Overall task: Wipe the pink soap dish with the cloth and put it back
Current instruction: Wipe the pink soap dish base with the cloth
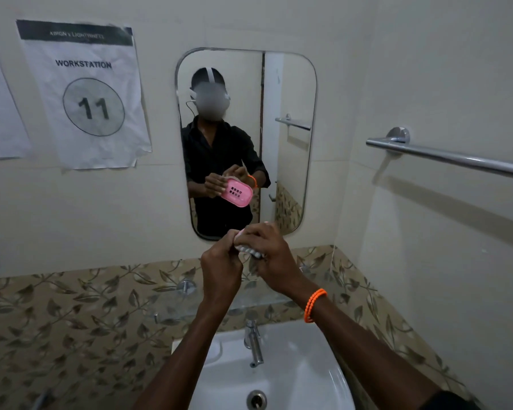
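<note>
1. The pink oval plastic soap dish (240, 233) is up in the air between both hands, in front of the bottom edge of the rounded wall mirror (290, 84). Seen directly it's mostly buried under fingers, just a sliver of pink edge peeking out at the top.
2. The mirror reflection shows it way better: pink underside facing the glass, with a little grid of dark drain slots.
3. The left hand (219, 267) is curled closed around the dish's left end, fingers wrapped tight on it.
4. The right hand (271, 261) is also closed, pressed onto the dish from the right side, with a pale patterned cloth (249, 250) bunched under its fingers. The cloth sits right against the dish, squeezed between the two hands.
5. There's an orange braided wristband (314, 304) on the right wrist.
6. Below the hands, well apart from them: a white ceramic sink (308, 365) with a chrome tap (254, 344).
7. Off to the right of the right hand, a chrome towel bar (456, 158) on the wall. Up left of the left hand, a paper sign (85, 93) reading "WORKSTATION 11".
</note>
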